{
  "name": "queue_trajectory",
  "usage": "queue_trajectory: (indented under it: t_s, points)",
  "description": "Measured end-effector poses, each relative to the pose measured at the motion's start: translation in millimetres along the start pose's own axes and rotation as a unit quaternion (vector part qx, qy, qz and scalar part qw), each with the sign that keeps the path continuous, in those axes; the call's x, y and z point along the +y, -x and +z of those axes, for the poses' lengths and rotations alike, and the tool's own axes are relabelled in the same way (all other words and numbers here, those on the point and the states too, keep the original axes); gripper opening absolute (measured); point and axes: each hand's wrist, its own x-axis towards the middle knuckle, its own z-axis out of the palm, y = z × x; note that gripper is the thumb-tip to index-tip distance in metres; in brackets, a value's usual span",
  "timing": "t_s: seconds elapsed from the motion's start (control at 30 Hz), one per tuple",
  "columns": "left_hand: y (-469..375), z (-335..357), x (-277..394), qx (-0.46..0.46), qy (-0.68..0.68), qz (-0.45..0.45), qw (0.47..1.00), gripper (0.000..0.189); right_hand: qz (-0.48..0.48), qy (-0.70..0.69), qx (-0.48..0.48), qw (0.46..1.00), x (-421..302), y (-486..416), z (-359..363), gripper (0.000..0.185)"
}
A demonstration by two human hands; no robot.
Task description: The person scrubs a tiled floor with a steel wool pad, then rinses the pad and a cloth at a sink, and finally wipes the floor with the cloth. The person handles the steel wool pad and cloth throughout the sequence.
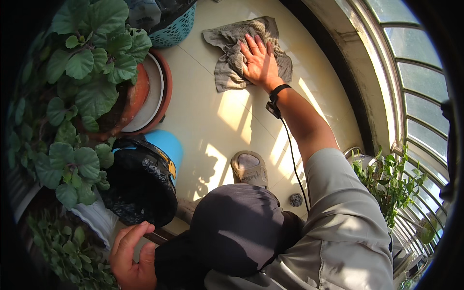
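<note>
A grey-brown ribbed cloth [226, 70] lies crumpled and partly spread on the tiled floor [203, 98]. My right hand [261, 65] rests flat on top of it, palm down with the fingers apart, and the arm is stretched forward. Around that wrist is a black strap [280, 91] with a small device, from which a black cable [294, 159] runs back towards me. At the lower left, my left hand [132, 257] is raised with fingers loosely bent and nothing between them. It is close to the rim of a blue bin [168, 145] lined with a black plastic bag [145, 181].
On the left, a leafy plant [81, 65] grows beside a terracotta-coloured pot [136, 98]. Beyond it stands a teal perforated basket [177, 30]. A steel-wool scrubber [296, 199] lies near my slippered foot [249, 168]. Another potted plant [386, 181] stands by the barred window [417, 54].
</note>
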Motion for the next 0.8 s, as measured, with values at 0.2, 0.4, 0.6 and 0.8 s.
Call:
queue_trajectory:
  t_s: [0.2, 0.4, 0.6, 0.8]
  points:
    - [2, 4, 7, -0.029, 0.034, 0.001, 0.999, 0.03, 0.061, -0.045, -0.068, 0.995, 38, 243, -23, 0.085]
    - [-2, 18, 9, -0.075, 0.022, 0.057, 0.995, 0.03, 0.17, -0.114, -0.229, 0.952, 51, 451, -65, 0.079]
    - [-3, 23, 18, -0.103, 0.008, 0.052, 0.993, 0.03, 0.148, -0.025, -0.193, 0.97, 51, 376, -33, 0.081]
    - [-2, 26, 32, -0.076, 0.033, 0.012, 0.996, 0.031, -0.018, -0.132, 0.011, 0.991, 19, 168, -16, 0.088]
